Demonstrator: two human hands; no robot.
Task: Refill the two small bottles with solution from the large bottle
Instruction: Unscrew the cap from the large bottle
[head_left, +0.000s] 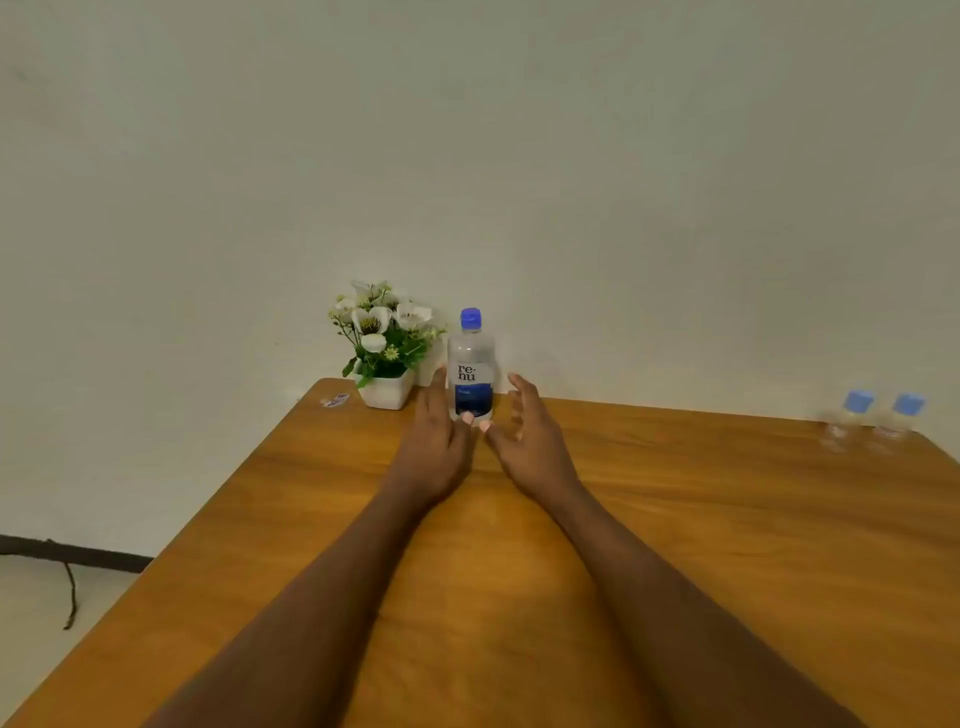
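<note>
The large clear bottle with a blue cap and a dark blue label stands upright at the far edge of the wooden table. My left hand is just left of its base, fingers spread, thumb tip in front of the label. My right hand is open just right of the bottle, apart from it. Neither hand grips it. Two small clear bottles with light blue caps stand side by side at the far right edge of the table.
A white pot of white flowers stands right beside the large bottle, on its left. A small sticker lies at the table's far left corner. A wall rises directly behind the table. A dark cable trails on the floor at left.
</note>
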